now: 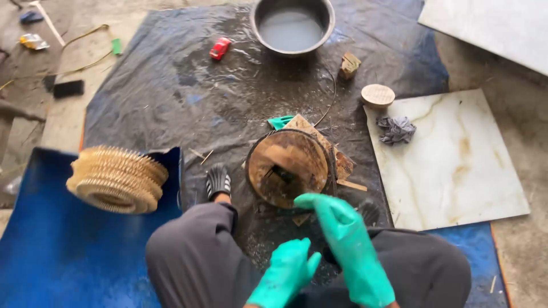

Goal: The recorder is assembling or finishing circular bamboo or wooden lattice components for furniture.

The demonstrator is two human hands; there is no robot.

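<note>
— Item one: the work in hand?

— A round, rusty-brown filter drum with a dark metal rim (288, 165), lying on its side on the wet black plastic sheet (171, 85) spread over the floor, its open end turned toward the person, just ahead of the knees. By the look of it, the step is cleaning or inspecting the drum's inside; a next move would call for a firm hold on the rim, since the sheet looks slick.

— Item two: the hands?

— Both in green rubber gloves. The right hand (342, 239) is loosely curved, fingers (311, 201) extended toward the drum's lower rim — touching it or just short, the view does not settle which. It grasps nothing visible. The left hand (285, 274) hangs lower, near the lap, fingers half-bent and relaxed, empty as far as shows.

— Item three: surroundings?

— A grey metal basin of cloudy water (292, 25) beyond the drum; a tan pleated ring-shaped filter element (117, 178) on the blue mat (57, 256) to the left; a white marbled tile (456, 165) to the right, bearing a crumpled grey rag (396, 129).
</note>
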